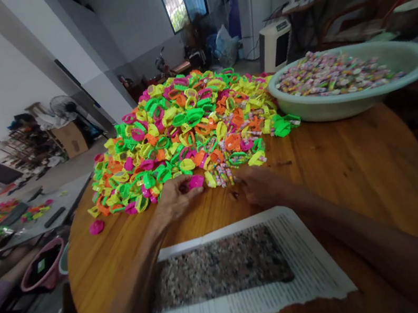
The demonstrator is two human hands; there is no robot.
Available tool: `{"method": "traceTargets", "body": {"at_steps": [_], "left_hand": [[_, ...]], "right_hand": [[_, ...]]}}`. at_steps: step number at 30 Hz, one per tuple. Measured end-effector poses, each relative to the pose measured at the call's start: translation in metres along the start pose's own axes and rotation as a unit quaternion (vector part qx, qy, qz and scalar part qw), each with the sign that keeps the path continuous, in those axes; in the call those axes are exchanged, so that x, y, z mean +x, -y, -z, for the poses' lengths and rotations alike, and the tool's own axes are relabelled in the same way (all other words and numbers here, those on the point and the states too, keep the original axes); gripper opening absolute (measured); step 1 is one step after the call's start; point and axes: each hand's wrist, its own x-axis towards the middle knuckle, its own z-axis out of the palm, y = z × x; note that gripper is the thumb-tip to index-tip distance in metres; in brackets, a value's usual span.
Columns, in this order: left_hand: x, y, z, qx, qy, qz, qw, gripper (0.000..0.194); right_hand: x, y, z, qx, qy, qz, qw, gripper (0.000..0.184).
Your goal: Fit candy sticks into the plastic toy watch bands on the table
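Round wood-grained table, left fingers clamped on pink plastic piece, right fingers blurred, grip unclear

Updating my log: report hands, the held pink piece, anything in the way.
Left hand gripping pink piece. Right hand beside patterned sticks, grip unclear. Heap of colorful pieces close beyond both hands.

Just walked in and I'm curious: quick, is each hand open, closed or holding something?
Left hand: closed on a pink plastic piece.
Right hand: near small patterned pieces; blurred, grip can't be told.
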Motion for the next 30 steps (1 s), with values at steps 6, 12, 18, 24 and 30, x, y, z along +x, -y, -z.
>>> {"method": "traceTargets", "body": {"at_steps": [6, 12, 18, 24, 30], "left_hand": [[-0.101, -0.009, 0.033, 0.070, 0.128, -0.073, 0.987, 0.030], [-0.126, 0.006, 0.025, 0.067, 0.142, -0.129, 0.979, 0.024], [-0.129, 0.017, 0.017, 0.047, 0.113, -0.158, 0.980, 0.025], [-0.136, 0.024, 0.010, 0.036, 0.080, -0.161, 0.983, 0.026], [-0.137, 0.026, 0.008, 0.041, 0.071, -0.151, 0.985, 0.028]], "right_hand": [[-0.059, 0.054, 0.016, 0.116, 0.008, 0.114, 0.987, 0.009], [-0.092, 0.097, -0.011, 0.002, 0.022, 0.147, 0.989, 0.010], [-0.085, 0.108, -0.026, -0.002, -0.005, 0.114, 0.993, 0.017], [-0.086, 0.115, -0.038, 0.117, -0.084, 0.139, 0.980, 0.018], [-0.083, 0.120, -0.043, 0.140, -0.124, 0.128, 0.974, 0.012]]}}
